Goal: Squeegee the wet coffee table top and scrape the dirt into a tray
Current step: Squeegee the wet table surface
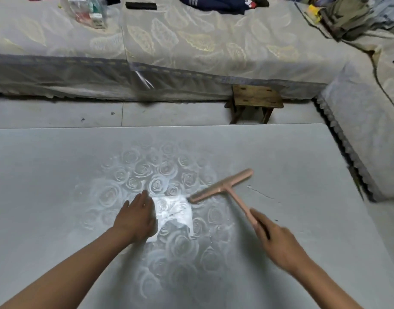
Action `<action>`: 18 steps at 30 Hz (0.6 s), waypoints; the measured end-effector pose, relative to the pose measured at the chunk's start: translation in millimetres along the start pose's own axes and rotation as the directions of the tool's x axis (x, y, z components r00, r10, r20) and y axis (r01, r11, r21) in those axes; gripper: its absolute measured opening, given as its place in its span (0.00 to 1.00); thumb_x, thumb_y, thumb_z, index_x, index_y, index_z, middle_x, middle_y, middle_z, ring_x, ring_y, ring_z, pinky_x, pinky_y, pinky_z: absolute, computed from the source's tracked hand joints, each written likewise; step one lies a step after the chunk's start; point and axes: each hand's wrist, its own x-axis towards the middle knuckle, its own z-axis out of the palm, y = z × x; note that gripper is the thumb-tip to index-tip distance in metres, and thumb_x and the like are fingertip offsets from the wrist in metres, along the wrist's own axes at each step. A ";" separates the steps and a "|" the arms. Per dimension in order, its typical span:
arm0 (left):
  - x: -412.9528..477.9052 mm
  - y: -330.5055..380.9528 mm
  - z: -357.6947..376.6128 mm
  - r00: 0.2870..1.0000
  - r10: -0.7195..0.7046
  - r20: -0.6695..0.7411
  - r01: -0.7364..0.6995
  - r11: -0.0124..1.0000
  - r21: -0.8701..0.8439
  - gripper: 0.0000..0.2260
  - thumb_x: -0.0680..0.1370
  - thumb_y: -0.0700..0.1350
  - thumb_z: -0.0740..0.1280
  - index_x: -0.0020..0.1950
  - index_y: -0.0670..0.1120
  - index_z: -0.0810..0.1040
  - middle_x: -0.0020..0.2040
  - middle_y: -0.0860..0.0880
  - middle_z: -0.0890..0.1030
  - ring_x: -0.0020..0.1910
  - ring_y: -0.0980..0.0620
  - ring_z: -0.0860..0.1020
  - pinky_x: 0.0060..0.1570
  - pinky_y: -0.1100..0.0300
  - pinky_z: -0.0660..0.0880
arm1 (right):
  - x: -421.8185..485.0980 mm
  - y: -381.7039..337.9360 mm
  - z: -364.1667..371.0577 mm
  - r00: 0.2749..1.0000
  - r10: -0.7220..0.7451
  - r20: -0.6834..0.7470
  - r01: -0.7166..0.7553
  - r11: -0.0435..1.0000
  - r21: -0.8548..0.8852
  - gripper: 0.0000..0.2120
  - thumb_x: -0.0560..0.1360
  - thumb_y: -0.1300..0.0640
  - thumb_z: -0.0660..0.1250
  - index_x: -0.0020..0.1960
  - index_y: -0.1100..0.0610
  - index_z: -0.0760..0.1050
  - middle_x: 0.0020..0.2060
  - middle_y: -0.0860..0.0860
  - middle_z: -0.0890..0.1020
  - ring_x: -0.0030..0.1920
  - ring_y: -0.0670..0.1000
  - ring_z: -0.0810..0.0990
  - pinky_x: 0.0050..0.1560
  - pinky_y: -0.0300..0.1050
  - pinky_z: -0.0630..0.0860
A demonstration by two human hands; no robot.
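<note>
Squeegee stroke on the wet worktop [57, 163]. The right hand [278, 239] grasps the pink squeegee [225, 186] by its handle, fingers [257, 219] curled round the lower end. The blade lies beyond the fingertips, slanted, its near end just beside a bright wet patch. The left hand [135, 217] is released, its fingers [142, 199] straight and low over the worktop, just left of that patch; contact cannot be confirmed. A thin water trail [260, 192] lies right of the blade. No tray is in view, so a stroke could carry dirt off the worktop edge to the floor. The slanted blade may let water slip round its ends. The left fingers sit near the blade's likely path and could smear the wiped surface.
</note>
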 end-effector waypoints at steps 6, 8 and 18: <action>6.4 81.1 10.8 0.998 -0.057 0.013 0.058 0.996 -0.074 0.21 0.78 0.52 0.59 0.66 0.42 0.65 0.75 0.42 0.57 0.72 0.46 0.60 0.68 0.49 0.62 | -25.5 33.7 -55.3 0.990 -0.110 0.090 0.122 0.982 -0.142 0.19 0.81 0.42 0.52 0.71 0.33 0.60 0.58 0.48 0.81 0.58 0.55 0.78 0.56 0.49 0.74; 10.4 97.4 13.9 0.996 -0.087 -0.007 0.086 0.993 -0.078 0.21 0.79 0.51 0.58 0.68 0.42 0.64 0.76 0.43 0.55 0.73 0.46 0.58 0.70 0.48 0.61 | 8.7 35.5 -82.1 0.984 -0.180 0.006 0.179 0.972 -0.153 0.19 0.80 0.43 0.53 0.71 0.35 0.63 0.61 0.49 0.80 0.60 0.57 0.77 0.58 0.49 0.73; 19.5 141.2 7.8 0.988 -0.147 -0.046 0.146 0.989 -0.021 0.23 0.79 0.48 0.56 0.72 0.41 0.58 0.76 0.45 0.54 0.73 0.46 0.59 0.68 0.48 0.64 | 90.7 69.6 -75.7 0.983 -0.185 0.002 0.184 0.975 -0.125 0.20 0.82 0.48 0.50 0.73 0.41 0.60 0.56 0.60 0.80 0.55 0.63 0.77 0.53 0.52 0.73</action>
